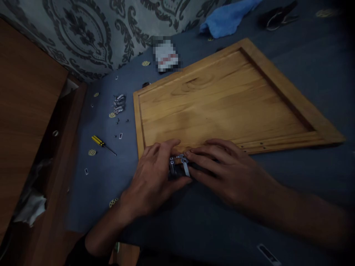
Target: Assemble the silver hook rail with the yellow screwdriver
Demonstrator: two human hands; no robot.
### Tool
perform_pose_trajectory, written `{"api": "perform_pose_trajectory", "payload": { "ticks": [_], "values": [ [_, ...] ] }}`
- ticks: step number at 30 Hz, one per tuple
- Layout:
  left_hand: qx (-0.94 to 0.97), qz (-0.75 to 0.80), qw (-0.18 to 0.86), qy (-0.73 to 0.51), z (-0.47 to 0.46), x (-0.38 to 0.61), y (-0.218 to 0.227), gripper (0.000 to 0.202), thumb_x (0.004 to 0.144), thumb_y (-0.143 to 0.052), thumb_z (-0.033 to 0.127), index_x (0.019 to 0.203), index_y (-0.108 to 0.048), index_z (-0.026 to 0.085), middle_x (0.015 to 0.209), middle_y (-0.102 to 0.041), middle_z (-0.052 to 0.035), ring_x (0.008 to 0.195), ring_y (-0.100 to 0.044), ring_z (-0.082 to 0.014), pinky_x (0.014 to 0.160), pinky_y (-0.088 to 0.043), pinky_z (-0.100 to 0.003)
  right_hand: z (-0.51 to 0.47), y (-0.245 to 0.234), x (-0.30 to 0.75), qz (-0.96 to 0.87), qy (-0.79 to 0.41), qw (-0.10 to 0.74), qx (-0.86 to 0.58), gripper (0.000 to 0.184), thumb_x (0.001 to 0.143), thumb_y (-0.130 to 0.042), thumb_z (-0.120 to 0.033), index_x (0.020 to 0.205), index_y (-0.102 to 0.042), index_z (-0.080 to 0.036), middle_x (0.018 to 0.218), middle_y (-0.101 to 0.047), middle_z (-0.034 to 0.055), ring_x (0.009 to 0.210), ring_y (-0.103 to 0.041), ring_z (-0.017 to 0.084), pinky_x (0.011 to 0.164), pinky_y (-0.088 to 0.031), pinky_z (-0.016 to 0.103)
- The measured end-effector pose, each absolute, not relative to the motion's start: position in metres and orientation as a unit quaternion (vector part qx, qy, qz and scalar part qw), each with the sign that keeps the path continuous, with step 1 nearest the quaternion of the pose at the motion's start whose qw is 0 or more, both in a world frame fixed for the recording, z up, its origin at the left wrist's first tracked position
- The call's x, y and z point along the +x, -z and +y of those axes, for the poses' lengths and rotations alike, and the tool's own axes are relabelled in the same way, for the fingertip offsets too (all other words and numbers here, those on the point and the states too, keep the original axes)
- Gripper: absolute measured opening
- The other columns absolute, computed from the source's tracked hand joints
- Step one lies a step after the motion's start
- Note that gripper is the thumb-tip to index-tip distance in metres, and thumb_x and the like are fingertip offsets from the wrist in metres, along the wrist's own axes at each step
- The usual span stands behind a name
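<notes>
A dark blue-grey cloth (194, 225) printed with small yellow dotted ovals spreads beneath and around both hands. Well beyond them rises a grey surface with dark scrollwork (80, 33); far to their left stands brown wooden furniture (24, 85). The room is dim.

A pixelated white box with a reddish band (166, 55) lies beyond the hands, its writing unreadable.

The left hand (154, 173) holds a small silver metal hinge (183, 164) between thumb and fingers, at the near edge of a framed yellow-brown wooden panel (205, 99). The right hand (229, 171) has its fingers narrowly bent, tips at the hinge's right side; whether it grips too, I cannot tell. Together the hands hide part of the hinge and of the panel's edge.

Left of the left hand lies a yellow-and-black-handled screwdriver (103, 144); farther out are loose silver metal hinges (119, 105) and tiny dark screws (117, 121). Beyond the right hand, past the panel, lies a crumpled bright blue cloth (230, 19).
</notes>
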State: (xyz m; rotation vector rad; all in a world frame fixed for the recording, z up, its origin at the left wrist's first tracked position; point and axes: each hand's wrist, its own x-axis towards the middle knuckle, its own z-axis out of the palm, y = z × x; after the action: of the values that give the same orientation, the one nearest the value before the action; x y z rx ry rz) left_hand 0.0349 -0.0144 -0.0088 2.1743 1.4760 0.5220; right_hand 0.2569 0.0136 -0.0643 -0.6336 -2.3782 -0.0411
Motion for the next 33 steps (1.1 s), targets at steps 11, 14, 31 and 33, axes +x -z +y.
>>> {"api": "perform_pose_trajectory", "payload": {
  "ticks": [11, 14, 31, 33],
  "values": [
    [0.801, 0.528, 0.216, -0.180, -0.0150, 0.0357, 0.0069, 0.074, 0.087, -0.087, 0.025, 0.146, -0.041, 0.029, 0.128, -0.074, -0.0077, 0.126, -0.069, -0.0323, 0.109, -0.055, -0.054, 0.0150, 0.0601, 0.2580, -0.915, 0.023, 0.328, -0.234, 0.038, 0.110, -0.045, -0.015, 0.098, -0.081, -0.019, 0.113, -0.082, 0.0083, 0.109, -0.068, 0.025, 0.102, -0.058, 0.049],
    [0.809, 0.523, 0.209, -0.170, -0.0149, 0.0364, 0.0069, 0.076, 0.087, -0.088, 0.024, 0.145, -0.040, 0.029, 0.131, -0.073, -0.0077, 0.126, -0.069, -0.0321, 0.108, -0.055, -0.054, 0.0148, 0.0587, 0.2583, -0.917, 0.022, 0.321, -0.234, 0.035, 0.109, -0.048, -0.015, 0.100, -0.082, -0.019, 0.115, -0.082, 0.0079, 0.108, -0.069, 0.025, 0.102, -0.058, 0.049],
    [0.812, 0.524, 0.186, -0.177, -0.0150, 0.0367, 0.0069, 0.078, 0.083, -0.093, 0.024, 0.143, -0.042, 0.027, 0.120, -0.075, -0.0047, 0.115, -0.069, -0.0295, 0.098, -0.056, -0.047, 0.0177, 0.0592, 0.2641, -0.916, 0.012, 0.335, -0.219, 0.037, 0.108, -0.047, -0.011, 0.103, -0.082, -0.019, 0.113, -0.084, 0.0071, 0.109, -0.074, 0.023, 0.102, -0.062, 0.048],
    [0.814, 0.523, 0.181, -0.176, -0.0154, 0.0370, 0.0063, 0.080, 0.081, -0.094, 0.024, 0.142, -0.043, 0.028, 0.119, -0.075, -0.0045, 0.114, -0.070, -0.0297, 0.098, -0.057, -0.048, 0.0177, 0.0597, 0.2652, -0.917, 0.008, 0.332, -0.222, 0.036, 0.107, -0.047, -0.010, 0.107, -0.082, -0.019, 0.113, -0.084, 0.0074, 0.110, -0.074, 0.023, 0.102, -0.062, 0.049]
  ]
}}
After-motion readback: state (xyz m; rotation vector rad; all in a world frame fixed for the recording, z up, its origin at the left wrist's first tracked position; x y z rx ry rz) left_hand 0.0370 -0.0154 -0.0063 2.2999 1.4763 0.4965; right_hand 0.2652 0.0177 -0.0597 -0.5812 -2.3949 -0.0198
